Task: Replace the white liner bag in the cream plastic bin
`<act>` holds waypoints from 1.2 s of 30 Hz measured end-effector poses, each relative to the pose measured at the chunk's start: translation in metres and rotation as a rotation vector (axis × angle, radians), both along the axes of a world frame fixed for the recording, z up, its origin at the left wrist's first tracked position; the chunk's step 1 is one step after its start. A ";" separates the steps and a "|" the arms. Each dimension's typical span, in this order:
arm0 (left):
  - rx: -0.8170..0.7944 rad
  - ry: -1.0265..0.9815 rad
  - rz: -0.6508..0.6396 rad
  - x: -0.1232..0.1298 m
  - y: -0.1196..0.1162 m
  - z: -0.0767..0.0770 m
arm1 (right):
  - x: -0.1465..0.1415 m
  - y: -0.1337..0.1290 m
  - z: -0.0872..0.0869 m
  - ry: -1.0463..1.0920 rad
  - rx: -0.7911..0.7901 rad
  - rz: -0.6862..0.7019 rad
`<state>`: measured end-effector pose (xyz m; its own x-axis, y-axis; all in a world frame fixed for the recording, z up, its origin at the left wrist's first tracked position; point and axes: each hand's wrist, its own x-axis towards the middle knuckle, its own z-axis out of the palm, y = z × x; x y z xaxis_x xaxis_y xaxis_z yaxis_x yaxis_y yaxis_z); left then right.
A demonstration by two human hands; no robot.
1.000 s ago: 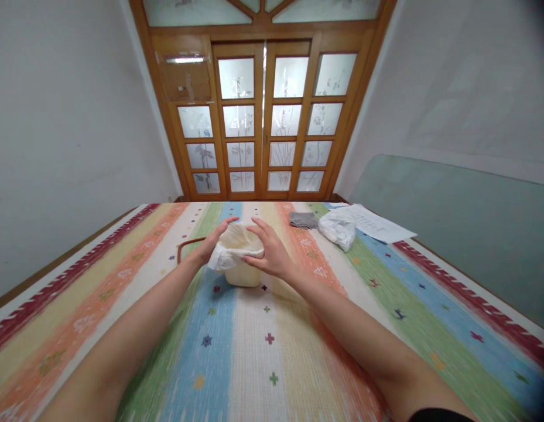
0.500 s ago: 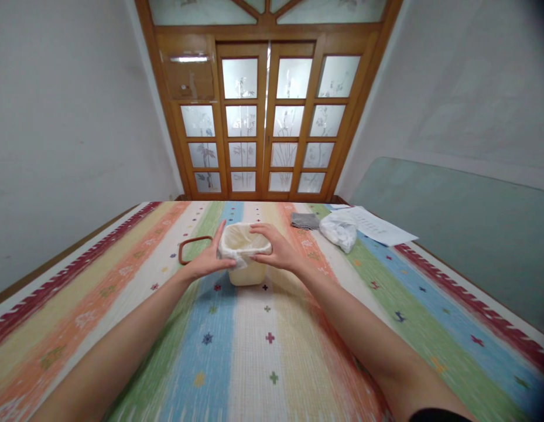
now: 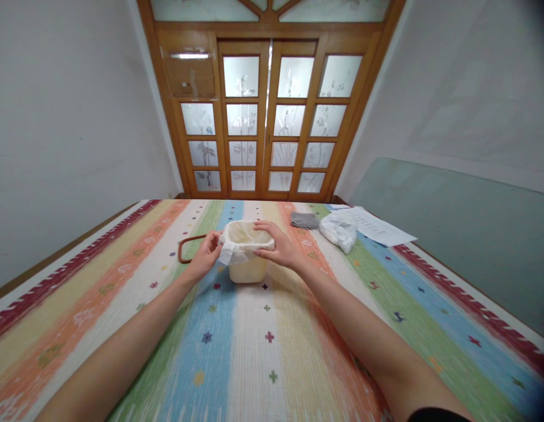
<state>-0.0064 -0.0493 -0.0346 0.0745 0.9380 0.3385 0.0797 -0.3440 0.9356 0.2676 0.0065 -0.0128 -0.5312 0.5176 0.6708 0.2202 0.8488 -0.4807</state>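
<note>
A small cream bin (image 3: 247, 272) stands upright on the striped cloth, with a thin white bag (image 3: 236, 253) lining it and folded over its rim. At the bin's left side my left hand (image 3: 209, 251) pinches the edge of the bag. My right hand (image 3: 278, 246) grips the right side of the lined rim, its fingers over the far edge and its thumb on the near side. Just left of the bin, a brown rounded frame (image 3: 180, 251) lies flat, partly hidden behind my left hand.
A grey folded cloth (image 3: 304, 220), a crumpled white plastic bag (image 3: 338, 231) and printed paper sheets (image 3: 381, 227) lie to the right on the striped tablecloth (image 3: 249, 351). Beyond the table's far edge are wooden glass doors (image 3: 266, 117).
My left hand has gone from spread around the bin's left rim to closed fingers on the bag's edge there. The bag hangs out further at the front left.
</note>
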 end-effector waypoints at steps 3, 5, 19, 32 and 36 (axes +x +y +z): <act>0.007 0.027 -0.034 -0.001 0.000 0.002 | 0.001 -0.001 0.001 0.006 0.015 -0.004; -0.003 0.039 -0.014 -0.003 0.000 0.004 | 0.002 -0.001 0.001 0.003 0.017 -0.002; -0.071 0.072 0.022 -0.010 -0.004 0.015 | 0.002 -0.008 0.005 -0.023 0.002 -0.043; -0.001 0.169 0.062 -0.009 -0.001 0.012 | 0.003 -0.009 0.004 -0.034 0.030 -0.052; 0.049 0.147 0.098 -0.009 0.002 0.006 | 0.003 -0.010 0.005 -0.034 0.036 -0.046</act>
